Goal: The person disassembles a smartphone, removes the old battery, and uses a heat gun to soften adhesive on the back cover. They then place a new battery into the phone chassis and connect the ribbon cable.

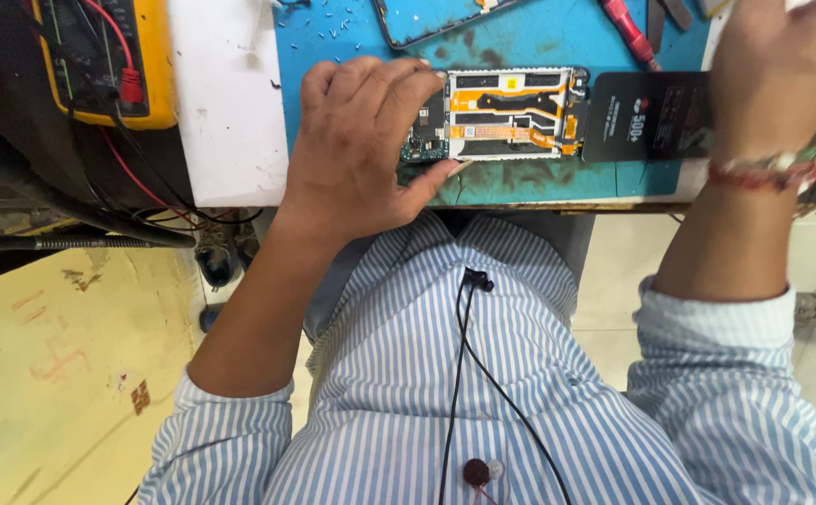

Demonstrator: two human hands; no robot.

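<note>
The left hand [361,140] clamps the opened phone chassis [506,114] flat on the blue mat [557,42]. The right hand [782,75] grips the black battery [646,117] at the chassis's end. Judged step: battery handling; the next move calls for steady, level alignment.

My blue work mat [539,192] covers the bench, a white block [225,103] sits at its left edge, beyond that a yellow multimeter [99,56], and below the bench lies pale yellowish floor [62,374].

Blue mat [539,33], yellow multimeter [151,65], black battery [646,117], blue-and-white striped shirt [408,374].
</note>
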